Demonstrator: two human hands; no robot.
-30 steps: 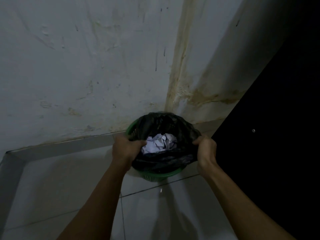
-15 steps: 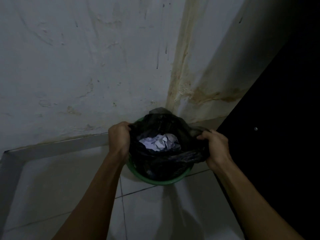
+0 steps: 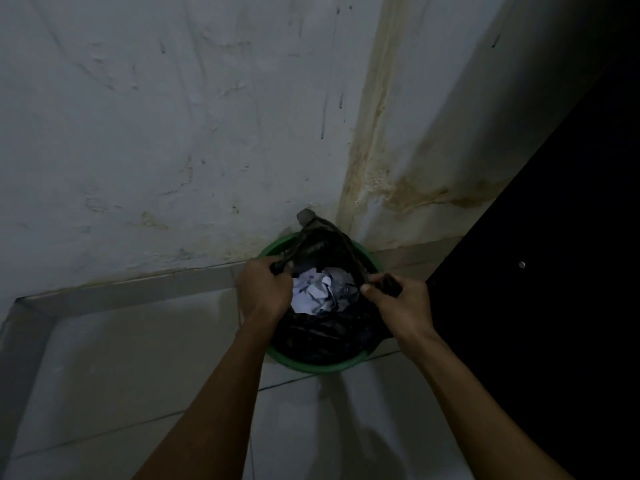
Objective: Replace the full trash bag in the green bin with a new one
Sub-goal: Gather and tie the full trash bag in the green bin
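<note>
Looking down, I see my left hand (image 3: 265, 292) and right hand (image 3: 403, 308), fingers curled, each gripping a bunched edge of the black trash bag (image 3: 325, 336). The bag sits in the green bin (image 3: 311, 365) in the wall corner, crumpled paper (image 3: 320, 292) inside.

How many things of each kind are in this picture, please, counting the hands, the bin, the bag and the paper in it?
Hands: 2, left hand and right hand, each gripping the bag's edge
Green bin: 1
Black trash bag: 1
Crumpled white paper: 1 heap, sheets cannot be told apart
Total: 5
</note>
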